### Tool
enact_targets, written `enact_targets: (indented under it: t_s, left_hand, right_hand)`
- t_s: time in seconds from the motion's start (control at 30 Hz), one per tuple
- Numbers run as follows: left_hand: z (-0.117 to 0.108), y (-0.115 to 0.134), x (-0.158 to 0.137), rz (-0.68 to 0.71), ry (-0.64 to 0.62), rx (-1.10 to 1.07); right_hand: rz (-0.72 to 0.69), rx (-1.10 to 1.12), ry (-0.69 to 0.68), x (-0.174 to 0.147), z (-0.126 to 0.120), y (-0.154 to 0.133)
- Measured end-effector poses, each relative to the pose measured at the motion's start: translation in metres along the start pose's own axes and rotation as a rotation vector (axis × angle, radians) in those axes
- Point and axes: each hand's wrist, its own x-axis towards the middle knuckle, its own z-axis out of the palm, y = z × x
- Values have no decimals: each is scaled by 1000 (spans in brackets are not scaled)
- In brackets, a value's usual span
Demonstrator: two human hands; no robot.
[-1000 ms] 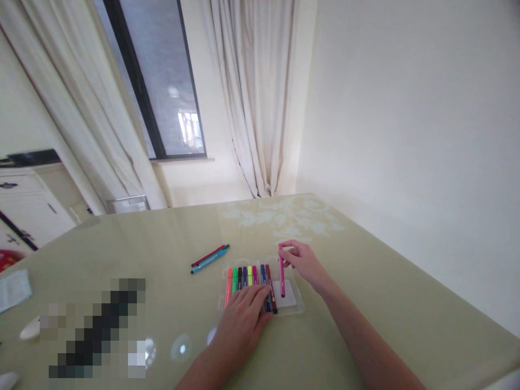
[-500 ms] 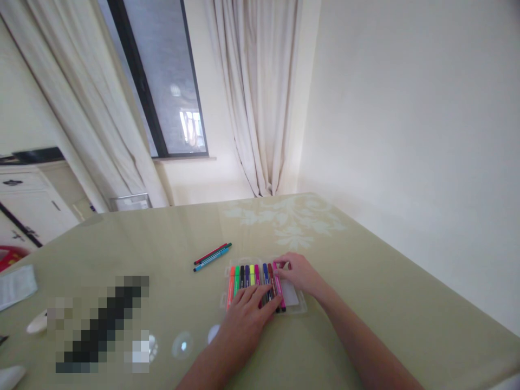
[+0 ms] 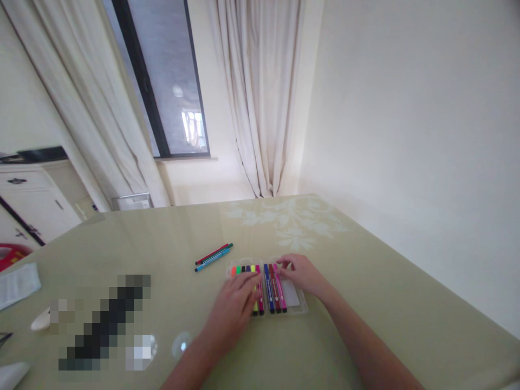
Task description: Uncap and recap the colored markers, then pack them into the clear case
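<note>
A clear plastic case [image 3: 301, 310] lies flat on the table with a row of coloured markers in it. My left hand [image 3: 235, 295] lies over the left group of markers, fingers stretched out and hiding much of them. Right of it, a blue marker [image 3: 268, 287], a brown marker [image 3: 274, 290] and a pink marker [image 3: 281, 290] lie side by side. My right hand [image 3: 299, 272] is at the case's right side, its curled thumb and forefinger at the upper end of the pink marker. A white patch [image 3: 291, 294] shows inside the case beside that marker.
Beyond the case to the left lie a red marker [image 3: 211, 253], a dark green one and a light blue marker [image 3: 212, 260]. A pale folded cloth or paper [image 3: 18, 284] and a pixelated dark shape [image 3: 108, 322] are on the table's left. A wall [image 3: 426, 162] borders the right edge.
My left hand has moved left, off the blue, brown and pink markers and onto the left group. The right hand stays at the pink marker's upper end.
</note>
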Motion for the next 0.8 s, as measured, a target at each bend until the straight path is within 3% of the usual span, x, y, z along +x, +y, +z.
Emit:
enact_targets:
  t_s: [0.1,0.13,0.23,0.33,0.5,0.6,0.7,0.8]
  left_hand:
    - [-14,-39,2,-267,196,144]
    - [-18,-51,1,-350,206,223]
    - [-24,-76,-5,-509,134,394]
    - [-25,-82,-9,-575,71,457]
    - [-25,-81,-5,-573,98,408]
    - [-22,-72,0,-494,185,184]
    - [-12,-46,4,-390,228,-110]
    - [-1,-12,5,-262,214,-222]
  right_hand:
    - [-12,-2,56,0,1,2]
    - [-23,-4,64,0,2,2]
    - [-47,-4,77,0,2,0]
    - [-52,2,102,1,3,-1]
    - [-54,9,161,2,3,-3]
    - [-73,65,170,0,5,-12]
    - [-106,208,145,-3,11,-24]
    - [-137,427,108,-5,17,-36]
